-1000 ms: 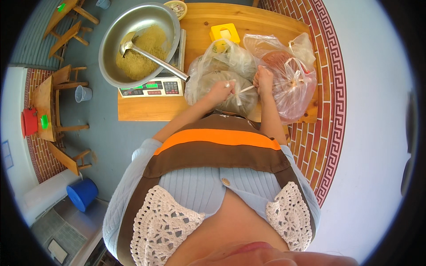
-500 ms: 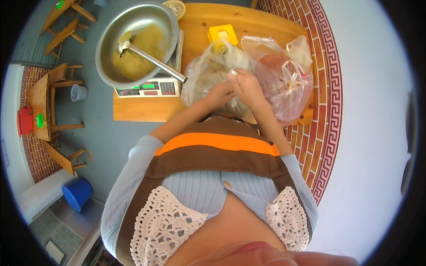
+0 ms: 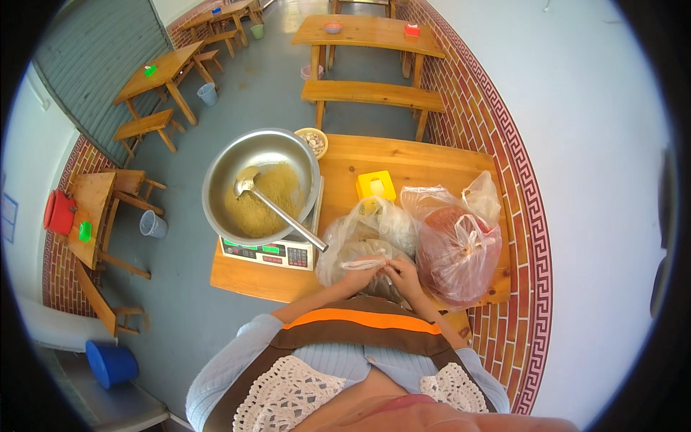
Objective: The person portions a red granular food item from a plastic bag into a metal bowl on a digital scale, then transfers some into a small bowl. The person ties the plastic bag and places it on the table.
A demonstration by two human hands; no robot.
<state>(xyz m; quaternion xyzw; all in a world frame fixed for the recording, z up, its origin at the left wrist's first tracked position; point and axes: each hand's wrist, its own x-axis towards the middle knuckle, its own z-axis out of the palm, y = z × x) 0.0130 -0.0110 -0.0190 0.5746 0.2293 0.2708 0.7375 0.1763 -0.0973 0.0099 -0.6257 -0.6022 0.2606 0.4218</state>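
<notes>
My left hand (image 3: 362,277) is closed on the gathered plastic at the near side of a clear plastic bag (image 3: 342,241). Right beside it, my right hand (image 3: 405,279) pinches the same plastic, the fingertips of both hands almost touching. Something greyish-brown shows through the bag, but its kind is not clear. A second clear bag (image 3: 461,263), knotted on top and filled with something reddish, stands just right of my right hand. To the left, a ladle (image 3: 289,222) rests in a steel bowl (image 3: 216,183) of yellowish-brown powder (image 3: 265,205).
The bowl sits on a digital scale (image 3: 299,257), the ladle's handle jutting toward the bag. Behind the bags are a yellow tissue box (image 3: 375,186) and a small bowl (image 3: 321,151) of pale pieces. A brick-patterned wall (image 3: 520,237) borders the wooden table (image 3: 425,155) on the right.
The view has tipped up, so the table sits lower and the room beyond shows. My right hand has come down level with my left, both still on the bag's plastic.
</notes>
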